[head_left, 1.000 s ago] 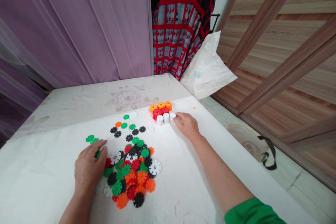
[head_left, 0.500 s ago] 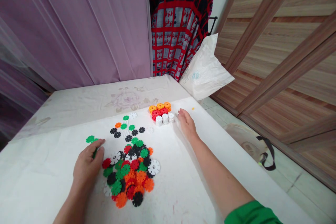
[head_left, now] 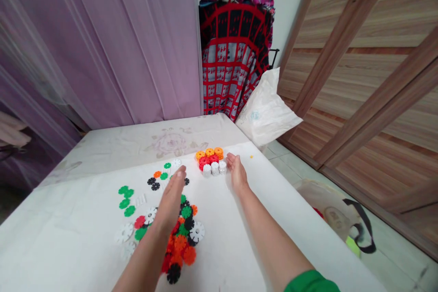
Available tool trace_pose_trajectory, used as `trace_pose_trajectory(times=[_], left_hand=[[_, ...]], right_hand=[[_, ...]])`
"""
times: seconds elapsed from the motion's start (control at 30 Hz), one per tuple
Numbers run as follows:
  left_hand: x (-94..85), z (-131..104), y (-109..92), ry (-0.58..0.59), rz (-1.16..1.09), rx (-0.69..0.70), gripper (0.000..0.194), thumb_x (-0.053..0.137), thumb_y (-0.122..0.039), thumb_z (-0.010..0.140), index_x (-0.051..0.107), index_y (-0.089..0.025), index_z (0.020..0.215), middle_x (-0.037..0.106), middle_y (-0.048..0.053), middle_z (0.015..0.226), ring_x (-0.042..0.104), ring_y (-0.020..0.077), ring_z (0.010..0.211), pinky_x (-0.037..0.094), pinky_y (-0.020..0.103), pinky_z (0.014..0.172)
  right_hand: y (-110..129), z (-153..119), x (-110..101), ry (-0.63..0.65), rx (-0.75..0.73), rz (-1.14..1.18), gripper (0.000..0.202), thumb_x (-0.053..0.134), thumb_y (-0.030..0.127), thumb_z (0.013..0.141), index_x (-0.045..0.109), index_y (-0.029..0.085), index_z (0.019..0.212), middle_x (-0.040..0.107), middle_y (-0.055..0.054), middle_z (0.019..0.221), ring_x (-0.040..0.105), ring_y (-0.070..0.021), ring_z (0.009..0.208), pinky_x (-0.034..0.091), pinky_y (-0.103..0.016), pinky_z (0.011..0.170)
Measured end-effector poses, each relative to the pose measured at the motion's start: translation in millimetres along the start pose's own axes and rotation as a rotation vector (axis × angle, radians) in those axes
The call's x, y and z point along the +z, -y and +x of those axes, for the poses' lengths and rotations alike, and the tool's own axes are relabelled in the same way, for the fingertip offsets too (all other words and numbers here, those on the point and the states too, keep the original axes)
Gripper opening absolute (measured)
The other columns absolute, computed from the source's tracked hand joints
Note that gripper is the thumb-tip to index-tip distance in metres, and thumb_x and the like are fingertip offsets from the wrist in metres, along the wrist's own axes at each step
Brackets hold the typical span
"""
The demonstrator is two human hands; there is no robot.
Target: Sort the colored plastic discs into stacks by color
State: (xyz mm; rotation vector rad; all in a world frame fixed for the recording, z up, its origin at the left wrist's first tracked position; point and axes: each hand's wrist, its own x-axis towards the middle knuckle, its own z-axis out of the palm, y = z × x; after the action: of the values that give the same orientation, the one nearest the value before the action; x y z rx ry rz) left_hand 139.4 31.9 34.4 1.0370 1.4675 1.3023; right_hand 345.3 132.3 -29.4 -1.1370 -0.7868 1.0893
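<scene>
- Notched discs (head_left: 189,255): plastic, smooth, low sheen
- Table cover (head_left: 219,223): cloth-like, matt
- Curtain (head_left: 153,45): cloth, smooth, faint sheen
- Checked drape (head_left: 226,66): printed cloth, matt
- Bag (head_left: 268,114): thin plastic, crinkled
- Wardrobe doors (head_left: 362,100): wood-look, grained, satin
- Floor tiles (head_left: 280,153): smooth, faintly glossy

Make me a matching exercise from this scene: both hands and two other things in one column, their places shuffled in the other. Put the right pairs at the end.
1. bare left hand
2. bare right hand
3. stacked red notched plastic discs
4. white plastic bag

A. between the stacked yellow-orange notched plastic discs and the stacked white notched plastic discs
B. by the far right corner of the cloth-covered table
C. seen in front of part of the loose mixed-colour disc pile
D. just right of the stacked white discs

Pairs: 1-C, 2-D, 3-A, 4-B
</scene>
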Motion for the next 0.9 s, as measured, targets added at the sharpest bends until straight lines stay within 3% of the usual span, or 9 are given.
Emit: trace_pose_trajectory(times=[0.1, 0.2, 0.37, 0.5, 0.9], left_hand=[[50.9, 7.4, -2.5, 0.028, -0.273, -0.137, 0.058, 0.038, -0.05, 0.098, 0.044, -0.023, 0.15, 0.032, 0.006, 0.165, 0.032, 0.0181, 0.15, 0.027, 0.03, 0.122], [72.9, 15.4, -5.3, 0.001, -0.356, -0.216, 0.06, 0.03, -0.047, 0.101, 0.035, -0.019, 0.154, 0.026, 0.007, 0.167, 0.024, 0.0155, 0.153, 0.02, 0.03, 0.124], [76.5, 20.0, -3.9, -0.001, -0.386, -0.27, 0.064, 0.015, -0.052, 0.102, 0.031, -0.021, 0.156, 0.026, 0.005, 0.167, 0.026, 0.0127, 0.151, 0.023, 0.029, 0.123], [77.2, 18.6, -3.4, 0.027, -0.416, -0.279, 0.069, 0.015, -0.053, 0.102, 0.029, -0.014, 0.157, 0.026, 0.008, 0.166, 0.027, 0.0138, 0.151, 0.022, 0.029, 0.124], [79.6, 12.1, -1.2, 0.118, -0.351, -0.21, 0.066, 0.02, -0.058, 0.1, 0.051, -0.024, 0.147, 0.046, 0.005, 0.157, 0.031, 0.0193, 0.15, 0.022, 0.039, 0.125]], right_hand=[[-2.5, -2.9, 4.4, 0.018, 0.005, 0.015, 0.097, 0.036, 0.087, 0.08, 0.062, 0.011, 0.135, 0.056, -0.019, 0.145, 0.054, -0.0295, 0.134, 0.044, -0.042, 0.11], [-2.9, -6.1, 7.3, 0.024, 0.012, 0.04, 0.102, 0.037, 0.09, 0.077, 0.059, 0.011, 0.138, 0.056, -0.019, 0.145, 0.053, -0.0294, 0.135, 0.043, -0.042, 0.111], [-0.1, -11.2, 12.4, 0.062, 0.013, 0.07, 0.099, 0.035, 0.09, 0.078, 0.06, 0.015, 0.137, 0.06, -0.014, 0.142, 0.055, -0.0272, 0.134, 0.045, -0.04, 0.11], [1.7, -16.5, 15.0, 0.1, -0.006, 0.048, 0.093, 0.033, 0.089, 0.08, 0.066, 0.018, 0.129, 0.064, -0.01, 0.137, 0.055, -0.0263, 0.132, 0.044, -0.038, 0.11], [-0.1, -22.7, 24.9, 0.019, -0.085, -0.058, 0.091, 0.03, 0.086, 0.083, 0.061, 0.017, 0.133, 0.069, -0.01, 0.124, 0.059, -0.0251, 0.121, 0.047, -0.037, 0.102]])
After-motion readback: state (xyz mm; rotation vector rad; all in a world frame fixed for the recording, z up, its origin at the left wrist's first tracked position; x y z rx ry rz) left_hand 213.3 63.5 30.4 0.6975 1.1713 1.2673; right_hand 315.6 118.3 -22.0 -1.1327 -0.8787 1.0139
